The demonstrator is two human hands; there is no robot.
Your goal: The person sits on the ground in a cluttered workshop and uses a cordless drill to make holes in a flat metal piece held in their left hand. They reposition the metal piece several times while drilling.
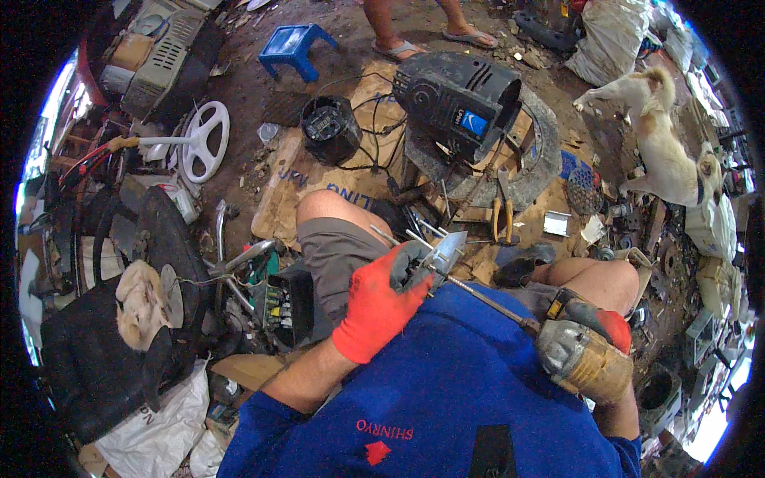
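My left hand, in a red glove with dark fingers, is closed around a small metal part. Several thin rods stick out of this part, and it has a pale, pointed plate. In my right hand, also gloved in red and black, is a worn yellow-and-grey power drill. Its long thin bit points left and reaches the metal part beside my left fingers. Whether the tip sits in the part cannot be made out. Both hands are above my lap.
Ahead lie a black plastic housing, orange-handled pliers and a dark motor-like unit on cardboard. A blue stool stands near another person's feet. One dog is at right; another lies at left.
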